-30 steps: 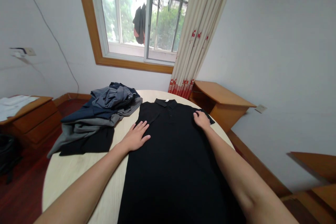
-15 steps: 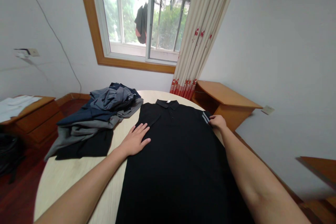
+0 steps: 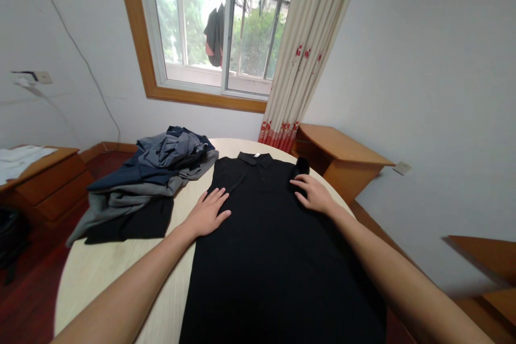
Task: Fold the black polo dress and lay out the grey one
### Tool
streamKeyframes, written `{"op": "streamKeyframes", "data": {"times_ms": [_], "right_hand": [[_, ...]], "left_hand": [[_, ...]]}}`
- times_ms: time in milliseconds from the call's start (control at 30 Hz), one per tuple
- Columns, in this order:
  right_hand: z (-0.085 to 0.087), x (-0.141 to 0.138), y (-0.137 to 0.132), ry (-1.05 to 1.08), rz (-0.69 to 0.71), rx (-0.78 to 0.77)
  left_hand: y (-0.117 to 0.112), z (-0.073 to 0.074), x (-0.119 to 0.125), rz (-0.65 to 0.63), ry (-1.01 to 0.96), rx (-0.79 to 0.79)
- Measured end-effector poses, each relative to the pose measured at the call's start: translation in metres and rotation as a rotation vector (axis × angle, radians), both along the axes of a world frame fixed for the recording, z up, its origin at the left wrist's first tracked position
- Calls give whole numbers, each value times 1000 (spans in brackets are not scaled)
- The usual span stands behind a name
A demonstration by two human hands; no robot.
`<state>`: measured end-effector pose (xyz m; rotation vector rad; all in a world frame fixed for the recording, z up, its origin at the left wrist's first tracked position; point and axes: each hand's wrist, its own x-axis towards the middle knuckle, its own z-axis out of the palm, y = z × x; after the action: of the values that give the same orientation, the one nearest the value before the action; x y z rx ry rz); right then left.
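A black polo shirt (image 3: 266, 247) lies flat on the round light wooden table (image 3: 105, 269), collar toward the window. My left hand (image 3: 207, 212) rests open and flat on the shirt's left side near the folded-in left sleeve. My right hand (image 3: 312, 193) lies open with fingers spread on the shirt's right shoulder, where the right sleeve is folded inward over the body.
A heap of grey, navy and black clothes (image 3: 153, 177) covers the table's far left part. A wooden side table (image 3: 342, 153) stands at the right by the curtain (image 3: 306, 48). A wooden cabinet (image 3: 36, 177) with white cloth sits at the left. The window (image 3: 217, 21) is behind.
My right hand went out to the striped right sleeve at the table edge, then came back inward, and the sleeve now lies folded over the shirt. My left hand stayed in place.
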<state>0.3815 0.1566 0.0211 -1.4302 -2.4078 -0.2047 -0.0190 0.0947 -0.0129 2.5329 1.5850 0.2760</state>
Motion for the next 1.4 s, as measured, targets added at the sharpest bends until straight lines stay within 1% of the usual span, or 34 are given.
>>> {"op": "streamKeyframes", "data": {"times_ms": [33,100,200,267,367,467,567,700,800,867,967,1067,1200,1400], "right_hand": [[-3,-4,-6,-41,41,-17],[-10,-7,-14,-58,46,9],[-18,-6,-13,-8,-47,84],[-22,-6,-7,8,-134,61],[-26,-7,4,-9,-239,-80],[-25,-10,20,7,-287,-216],[-22,-14,43,55,-338,-221],[-19,-21,80,-21,-422,-253],[-23,-23,102,-50,-472,-304],[-28,-25,113,-39,-495,-357],[-36,-26,122,-21,-540,-455],[-39,-28,126,-30,-564,-503],[-39,-28,129,-36,-583,-481],[-41,-18,142,-31,-616,-462]], "left_hand": [[0,1,0,1,4,-4],[-1,2,0,2,14,-11],[-1,2,0,3,23,-15],[-1,2,0,3,22,-11],[-1,1,1,7,8,2],[-1,1,2,15,6,-4],[-1,1,2,13,12,-19],[-1,3,2,13,-8,-23],[-2,4,1,9,-27,-36],[-2,4,0,7,-34,-45],[-1,2,-1,1,-52,-44],[3,1,-2,-8,-74,-35],[11,1,-3,-8,-104,-13],[18,4,-6,78,-227,49]]}}
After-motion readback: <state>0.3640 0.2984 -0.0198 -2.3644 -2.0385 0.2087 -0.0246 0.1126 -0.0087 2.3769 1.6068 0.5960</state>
